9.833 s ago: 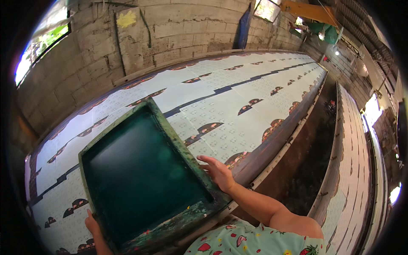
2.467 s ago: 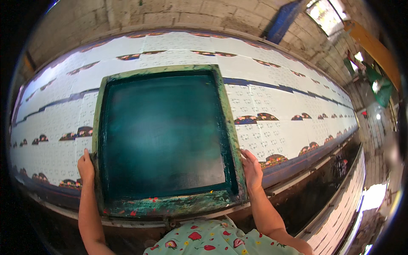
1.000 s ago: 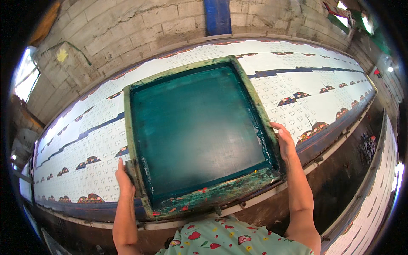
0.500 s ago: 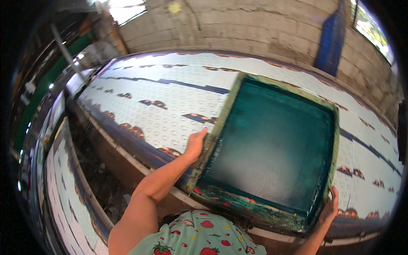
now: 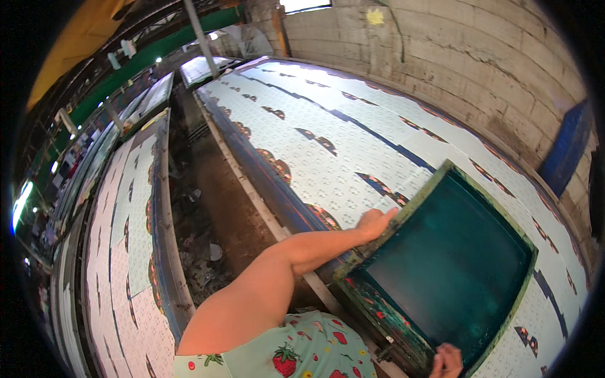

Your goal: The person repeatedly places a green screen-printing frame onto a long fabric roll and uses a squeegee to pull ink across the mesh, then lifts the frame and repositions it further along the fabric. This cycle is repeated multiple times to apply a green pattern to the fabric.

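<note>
Currently at lower right of frame, tilted askew in the view over the table's near side: large square green-stained wooden frame w/ dark teal mesh (image 5: 450,264). At its left rail, bare left hand (image 5: 377,225), touching the outer side; can't tell whether clamped, fingers partly hidden. At bottom edge, right of centre, bare right hand (image 5: 447,361), fingers bent by the near rail; touching or just above, can't tell. Hands well apart.

Handling, judged by eye: prob. moderate wt, awkward for its width; rails stiff, mesh taut & easily marked, rails maybe slick w/ colour. Best hold: mid-length on both side rails, fingertips off mesh.

Edges: near rail reaching the navy table edge (image 5: 280,201) & pale rail alongside (image 5: 259,208); dark metal bracket (image 5: 386,343) close by, possible snag. Most room toward upper centre, along white printed cloth (image 5: 353,160). Limits: grey block wall (image 5: 466,75), upper right; brown aisle floor (image 5: 220,195), left of centre; second long table w/ pinkish cloth (image 5: 120,252), lower left.
</note>
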`<state>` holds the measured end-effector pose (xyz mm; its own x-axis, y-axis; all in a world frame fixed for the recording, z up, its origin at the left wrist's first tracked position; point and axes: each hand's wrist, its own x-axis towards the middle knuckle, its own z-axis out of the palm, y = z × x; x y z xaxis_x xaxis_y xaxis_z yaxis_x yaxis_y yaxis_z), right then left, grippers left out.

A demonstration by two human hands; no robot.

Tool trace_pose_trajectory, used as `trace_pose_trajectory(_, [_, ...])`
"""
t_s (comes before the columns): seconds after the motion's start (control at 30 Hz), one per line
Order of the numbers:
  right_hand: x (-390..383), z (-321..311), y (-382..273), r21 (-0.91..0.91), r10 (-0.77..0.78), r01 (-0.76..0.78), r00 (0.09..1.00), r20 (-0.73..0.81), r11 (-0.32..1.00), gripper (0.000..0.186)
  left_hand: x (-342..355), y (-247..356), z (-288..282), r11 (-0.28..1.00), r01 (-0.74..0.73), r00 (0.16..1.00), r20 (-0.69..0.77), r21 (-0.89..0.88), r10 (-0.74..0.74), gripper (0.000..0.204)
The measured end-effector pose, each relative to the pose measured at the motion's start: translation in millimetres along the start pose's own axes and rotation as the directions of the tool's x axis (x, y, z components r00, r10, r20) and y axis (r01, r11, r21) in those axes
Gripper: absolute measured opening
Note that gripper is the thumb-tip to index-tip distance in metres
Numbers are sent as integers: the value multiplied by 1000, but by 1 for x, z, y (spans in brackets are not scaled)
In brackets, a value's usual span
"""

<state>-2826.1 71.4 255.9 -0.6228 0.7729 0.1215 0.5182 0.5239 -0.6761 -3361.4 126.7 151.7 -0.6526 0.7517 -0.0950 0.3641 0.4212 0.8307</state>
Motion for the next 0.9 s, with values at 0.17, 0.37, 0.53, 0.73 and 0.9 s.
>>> trace_pose_trajectory(0.17, [1,56,-49,-296,-148,195,973,175,935,39,0,-13,10,995,97,995,-12,29,-97,96])
trace_pose_trajectory(0.37, [2,72,-39,-485,-138,121,990,-1,866,32,-8,18,6,988,146,987,54,43,-148,93])
trace_pose_trajectory(0.53, [64,87,-61,-463,97,16,971,218,886,48,-14,17,0,991,126,987,107,-38,-121,89])
trace_pose_trajectory(0.73, [91,62,-90,-416,230,-109,939,255,903,42,0,-5,11,998,-45,999,-9,-54,45,71])
trace_pose_trajectory(0.9, [62,87,-92,-449,168,-65,967,192,891,48,-3,-3,10,997,-36,998,43,-66,39,66])
